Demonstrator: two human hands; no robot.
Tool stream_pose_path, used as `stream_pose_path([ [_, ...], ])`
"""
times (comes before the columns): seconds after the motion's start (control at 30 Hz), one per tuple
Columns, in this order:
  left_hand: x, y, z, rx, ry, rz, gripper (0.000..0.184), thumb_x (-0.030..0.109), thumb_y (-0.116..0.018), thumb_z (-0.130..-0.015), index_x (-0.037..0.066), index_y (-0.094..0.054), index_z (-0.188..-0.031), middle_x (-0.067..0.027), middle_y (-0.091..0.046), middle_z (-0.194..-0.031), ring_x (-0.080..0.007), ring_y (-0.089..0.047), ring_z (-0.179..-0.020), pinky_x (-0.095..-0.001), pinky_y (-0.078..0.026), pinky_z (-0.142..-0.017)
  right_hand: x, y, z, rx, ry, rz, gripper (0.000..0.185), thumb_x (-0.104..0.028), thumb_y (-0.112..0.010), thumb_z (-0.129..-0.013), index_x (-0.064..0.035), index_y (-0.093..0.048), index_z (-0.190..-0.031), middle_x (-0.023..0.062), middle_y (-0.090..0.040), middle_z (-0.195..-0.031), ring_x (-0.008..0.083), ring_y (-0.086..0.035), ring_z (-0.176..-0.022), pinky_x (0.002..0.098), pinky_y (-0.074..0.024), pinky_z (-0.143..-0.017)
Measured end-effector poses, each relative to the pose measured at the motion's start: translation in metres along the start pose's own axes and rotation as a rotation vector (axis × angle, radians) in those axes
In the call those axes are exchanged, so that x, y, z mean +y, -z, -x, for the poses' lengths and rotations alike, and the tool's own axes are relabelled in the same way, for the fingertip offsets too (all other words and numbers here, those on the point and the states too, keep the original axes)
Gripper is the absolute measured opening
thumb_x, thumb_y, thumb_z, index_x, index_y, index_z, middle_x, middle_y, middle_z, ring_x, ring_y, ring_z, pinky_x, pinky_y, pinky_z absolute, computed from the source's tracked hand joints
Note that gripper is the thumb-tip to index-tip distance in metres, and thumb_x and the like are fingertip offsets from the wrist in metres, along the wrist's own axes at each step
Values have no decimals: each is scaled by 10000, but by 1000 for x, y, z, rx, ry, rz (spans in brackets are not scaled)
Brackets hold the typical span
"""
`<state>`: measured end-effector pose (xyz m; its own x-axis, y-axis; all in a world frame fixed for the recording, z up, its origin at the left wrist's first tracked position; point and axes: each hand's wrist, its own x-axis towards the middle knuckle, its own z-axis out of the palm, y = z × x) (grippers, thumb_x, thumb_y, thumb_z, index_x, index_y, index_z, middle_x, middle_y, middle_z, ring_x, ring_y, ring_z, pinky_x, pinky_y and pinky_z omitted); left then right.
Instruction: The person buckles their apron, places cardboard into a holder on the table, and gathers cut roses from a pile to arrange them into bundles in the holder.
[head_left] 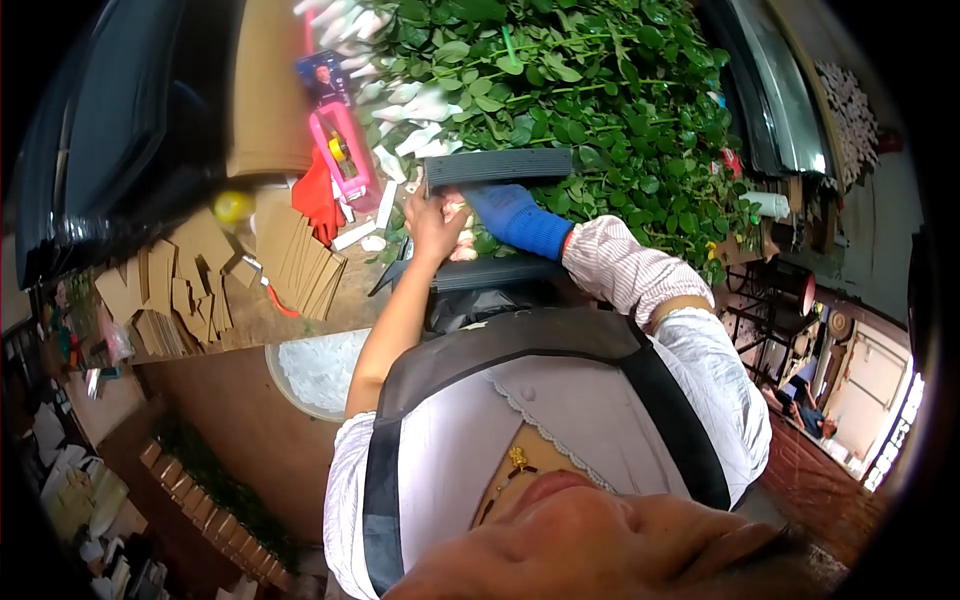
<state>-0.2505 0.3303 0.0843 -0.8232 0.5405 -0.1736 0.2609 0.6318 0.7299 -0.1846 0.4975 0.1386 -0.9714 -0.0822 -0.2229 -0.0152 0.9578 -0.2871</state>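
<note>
My bare left hand (435, 228) curls its fingers around pale pink rose heads (463, 238) that lie in front of me. My right hand (515, 215), in a blue glove, reaches in from the right beside the roses; its fingertips are blurred and partly hidden. Just beyond both hands stands a dark ribbed flap (500, 168), tilted up. A second dark panel (490, 271) lies nearer my apron, with the roses between the two. Behind the flap, white-wrapped flower heads (415, 115) join a big pile of leafy green stems (600, 110).
Left of my hands are a pink tape dispenser (345, 155), a red glove (318, 200), cardboard pieces (300, 260) and an orange-handled cutter (278, 298). A tub with clear plastic (320, 372) stands below the table edge. Dark sheets (775, 85) rise at the right.
</note>
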Motion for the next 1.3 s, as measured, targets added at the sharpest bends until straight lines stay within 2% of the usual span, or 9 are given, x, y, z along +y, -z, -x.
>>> stream_pose_path([
  [0.13,-1,-2,-1,6,-6,25,461,376,-792,-748,21,-695,-1025,-217,-378,-1503,-405,-321,-1366,-508,-302,-1102,1,-16,-2,-29,-30,41,373,-244,-473,-956,-168,-567,-1309,157,-654,-1190,337,-675,-1028,478,-526,-866],
  [0.27,1,-3,-2,136,-18,26,603,337,-849,-688,53,-547,-1125,-142,-561,-1058,-340,-488,-1038,-457,-413,-895,-3,6,0,-15,-10,48,345,-240,-483,-947,-167,-601,-1263,159,-677,-1119,316,-678,-1016,474,-529,-864],
  [0.53,0,57,11,67,-160,146,535,321,-838,-747,24,-594,-1117,-168,-601,-1065,-348,-552,-1030,-422,-438,-922,-12,44,16,108,88,-290,374,-200,-593,-916,-106,-608,-1278,188,-670,-1119,384,-634,-1025,459,-509,-894],
  [0.63,-5,162,-8,575,-415,54,241,166,-726,-847,60,-644,-1047,-139,-617,-1068,-297,-563,-1029,-390,-442,-909,-32,84,41,295,146,-510,400,-178,-639,-921,-96,-609,-1311,172,-649,-1237,342,-619,-1148,410,-483,-996],
  [0.8,54,386,-70,1321,-697,-695,700,494,-799,-794,13,-549,-1237,-133,-563,-1220,-360,-500,-1180,-495,-328,-1054,-43,108,61,419,74,-474,391,-135,-645,-933,-86,-616,-1319,147,-622,-1329,305,-606,-1214,384,-467,-1036],
  [0.87,55,434,-86,965,-378,-791,1005,713,-772,-680,-40,-525,-1297,-153,-632,-1151,-361,-581,-1104,-488,-352,-1076,-45,111,60,435,57,-455,395,-131,-639,-936,-89,-609,-1328,150,-620,-1325,307,-611,-1203,377,-479,-1018],
  [1.0,99,435,-55,662,-442,-658,470,375,-777,-856,45,-668,-1172,-120,-683,-1041,-252,-648,-884,-330,-523,-782,-51,114,61,446,60,-538,389,-134,-631,-944,-76,-607,-1327,146,-626,-1314,294,-622,-1187,371,-474,-1022],
  [1.13,159,354,24,871,-980,-668,120,1,-722,-841,43,-735,-953,-76,-714,-897,-206,-667,-800,-315,-539,-709,-72,128,59,244,-2,-1288,484,-224,-596,-996,-14,-499,-1422,137,-622,-1305,208,-611,-1183,360,-483,-1015],
  [1.3,145,193,63,418,-1183,-235,252,104,-786,-735,38,-715,-968,-55,-694,-881,-181,-667,-744,-297,-526,-664,-75,166,51,85,-79,-1794,472,-207,-684,-945,18,-540,-1335,108,-647,-1123,138,-643,-985,283,-531,-867],
])
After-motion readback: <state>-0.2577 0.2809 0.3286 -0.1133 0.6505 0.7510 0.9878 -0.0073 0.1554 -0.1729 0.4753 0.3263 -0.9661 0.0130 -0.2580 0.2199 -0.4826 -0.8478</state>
